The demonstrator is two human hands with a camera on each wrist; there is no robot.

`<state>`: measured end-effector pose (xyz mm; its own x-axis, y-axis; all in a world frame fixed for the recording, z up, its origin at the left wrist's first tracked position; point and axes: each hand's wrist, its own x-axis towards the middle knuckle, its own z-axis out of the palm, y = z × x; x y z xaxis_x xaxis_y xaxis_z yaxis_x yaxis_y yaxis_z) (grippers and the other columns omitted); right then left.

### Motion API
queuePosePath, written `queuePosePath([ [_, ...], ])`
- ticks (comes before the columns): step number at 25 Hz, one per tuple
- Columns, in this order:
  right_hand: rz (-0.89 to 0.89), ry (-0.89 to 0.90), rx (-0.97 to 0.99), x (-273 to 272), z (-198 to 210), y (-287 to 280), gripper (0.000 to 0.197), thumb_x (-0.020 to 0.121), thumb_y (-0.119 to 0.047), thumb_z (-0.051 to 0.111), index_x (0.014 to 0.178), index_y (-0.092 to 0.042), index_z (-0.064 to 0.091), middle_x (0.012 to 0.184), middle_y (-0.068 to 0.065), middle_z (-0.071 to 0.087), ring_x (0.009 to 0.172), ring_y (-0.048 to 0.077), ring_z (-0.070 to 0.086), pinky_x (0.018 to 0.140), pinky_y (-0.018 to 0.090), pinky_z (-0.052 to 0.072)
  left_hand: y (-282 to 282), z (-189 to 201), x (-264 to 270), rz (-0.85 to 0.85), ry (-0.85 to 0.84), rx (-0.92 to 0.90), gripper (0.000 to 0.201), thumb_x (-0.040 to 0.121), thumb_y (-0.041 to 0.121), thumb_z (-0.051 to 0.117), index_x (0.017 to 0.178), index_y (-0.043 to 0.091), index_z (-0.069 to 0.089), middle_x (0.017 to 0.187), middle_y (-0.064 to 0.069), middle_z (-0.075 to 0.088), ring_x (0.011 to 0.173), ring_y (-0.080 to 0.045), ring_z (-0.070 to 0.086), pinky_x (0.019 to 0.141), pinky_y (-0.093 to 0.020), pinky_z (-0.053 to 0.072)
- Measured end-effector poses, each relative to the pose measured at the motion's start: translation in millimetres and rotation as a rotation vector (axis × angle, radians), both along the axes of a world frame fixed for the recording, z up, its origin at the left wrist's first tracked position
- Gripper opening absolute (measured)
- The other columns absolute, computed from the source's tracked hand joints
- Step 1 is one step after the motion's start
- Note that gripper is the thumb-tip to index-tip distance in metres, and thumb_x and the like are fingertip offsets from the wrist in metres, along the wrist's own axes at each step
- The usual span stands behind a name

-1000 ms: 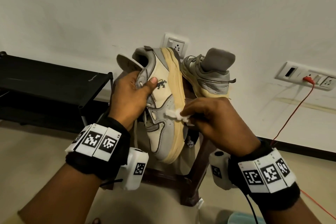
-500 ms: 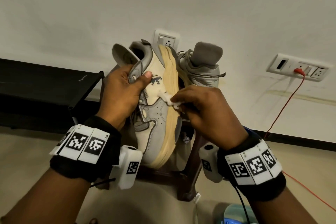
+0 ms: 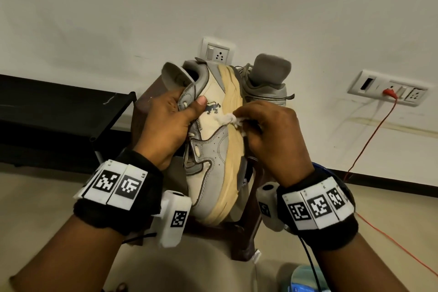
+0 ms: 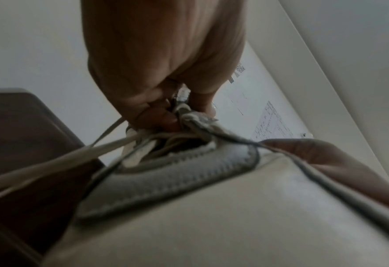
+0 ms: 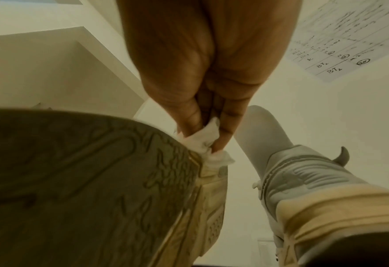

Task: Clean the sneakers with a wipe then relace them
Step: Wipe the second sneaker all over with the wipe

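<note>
A cream and grey sneaker (image 3: 213, 147) with a yellowed sole is held on its side, toe towards me, above a dark wooden stool (image 3: 246, 239). My left hand (image 3: 166, 123) grips its laced upper, thumb on the side panel; the left wrist view shows the fingers (image 4: 166, 119) curled into the eyelet edge among loose laces (image 4: 52, 162). My right hand (image 3: 270, 130) pinches a crumpled white wipe (image 3: 228, 119) (image 5: 208, 142) against the sole's edge. The second grey sneaker (image 3: 265, 83) (image 5: 303, 180) stands on the stool behind.
A black low rack (image 3: 59, 116) runs along the wall at left. Wall sockets (image 3: 216, 51) sit behind the shoes, and a red cable (image 3: 369, 140) hangs from a socket plate (image 3: 388, 90) at right down to the floor. A blue object (image 3: 301, 280) lies on the floor at bottom right.
My right hand has slid the wipe up along the sneaker's side towards the heel. The left hand keeps the same grip; the view has tilted down a little.
</note>
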<state>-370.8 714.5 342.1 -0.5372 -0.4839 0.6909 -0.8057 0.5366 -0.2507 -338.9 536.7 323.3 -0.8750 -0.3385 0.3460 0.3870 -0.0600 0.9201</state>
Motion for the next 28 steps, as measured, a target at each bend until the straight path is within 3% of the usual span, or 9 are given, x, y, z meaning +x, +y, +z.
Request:
queuePosePath([
  [4,0.095,-0.099,0.158,6.0,9.2,6.6,0.027,0.078,0.001,0.069,0.101,-0.013,0.073,0.096,0.0,0.071,0.086,0.011,0.064,0.078,0.025,0.054,-2.6,-1.9,-3.3,0.135,0.013,0.018,0.016,0.089,0.015,0.064,0.102,0.023,0.069,0.102,0.001,0.074,0.095,-0.014,0.071,0.085,-0.039,0.057],
  [8,0.237,-0.172,0.263,18.6,14.6,14.5,0.026,0.078,0.0,0.068,0.099,-0.014,0.073,0.097,-0.003,0.07,0.087,0.005,0.064,0.077,0.016,0.052,-6.6,2.9,-3.8,0.271,0.059,0.001,0.014,0.089,0.015,0.065,0.092,0.027,0.069,0.092,0.005,0.075,0.088,-0.011,0.072,0.082,-0.038,0.058],
  [12,0.131,0.045,0.173,16.0,-0.8,-4.6,0.019,0.08,-0.006,0.068,0.099,-0.009,0.073,0.096,0.006,0.069,0.087,0.018,0.064,0.076,0.03,0.054,-7.1,-0.4,-5.6,0.308,0.002,-0.093,0.004,0.085,0.029,0.067,0.087,0.031,0.071,0.089,0.006,0.075,0.084,-0.01,0.072,0.079,-0.042,0.059],
  [15,0.043,0.09,0.079,6.7,-2.8,-15.5,0.018,0.079,-0.003,0.069,0.096,-0.006,0.073,0.094,0.009,0.069,0.086,0.023,0.064,0.074,0.038,0.055,7.8,3.1,-5.6,0.325,0.007,-0.243,0.011,0.084,0.028,0.069,0.094,0.023,0.073,0.088,0.007,0.074,0.083,-0.005,0.07,0.078,-0.035,0.059],
  [19,0.181,-0.009,0.197,8.9,5.7,-7.5,0.02,0.079,-0.003,0.068,0.097,-0.01,0.073,0.095,0.004,0.07,0.087,0.017,0.064,0.075,0.032,0.055,12.6,7.7,-9.9,0.374,0.014,-0.265,0.012,0.084,0.026,0.071,0.091,0.017,0.074,0.083,0.006,0.074,0.076,-0.007,0.071,0.067,-0.028,0.059],
  [22,0.25,-0.033,0.378,20.6,1.2,-10.4,0.023,0.077,-0.001,0.064,0.096,-0.012,0.074,0.092,0.003,0.069,0.086,0.019,0.064,0.071,0.037,0.054,14.3,12.9,-14.1,0.407,-0.018,-0.332,0.015,0.083,0.03,0.071,0.091,0.019,0.074,0.081,0.01,0.073,0.075,-0.005,0.069,0.07,-0.031,0.058],
  [25,0.113,0.035,0.249,16.7,-7.6,-16.0,0.033,0.082,-0.018,0.043,0.093,-0.01,0.074,0.088,0.006,0.067,0.081,0.024,0.062,0.067,0.04,0.053,16.6,22.1,-17.4,0.371,-0.038,-0.383,0.012,0.082,0.032,0.072,0.086,0.021,0.072,0.074,0.012,0.07,0.069,0.001,0.068,0.063,-0.02,0.056],
  [27,0.038,0.045,0.14,7.4,-10.7,-13.5,0.034,0.081,-0.018,0.043,0.092,-0.008,0.074,0.087,0.008,0.068,0.08,0.026,0.063,0.067,0.04,0.054,18.0,23.3,-19.1,0.276,-0.046,-0.376,0.011,0.081,0.027,0.073,0.091,0.026,0.07,0.074,0.017,0.067,0.07,0.006,0.067,0.062,-0.011,0.053],
  [28,0.01,0.042,0.111,2.3,-12.2,-9.9,0.029,0.079,-0.013,0.048,0.092,-0.008,0.074,0.087,0.008,0.068,0.08,0.026,0.064,0.067,0.041,0.055,19.8,22.3,-18.8,0.222,-0.046,-0.37,0.016,0.081,0.023,0.074,0.096,0.026,0.069,0.077,0.017,0.067,0.072,0.008,0.067,0.066,-0.012,0.055],
])
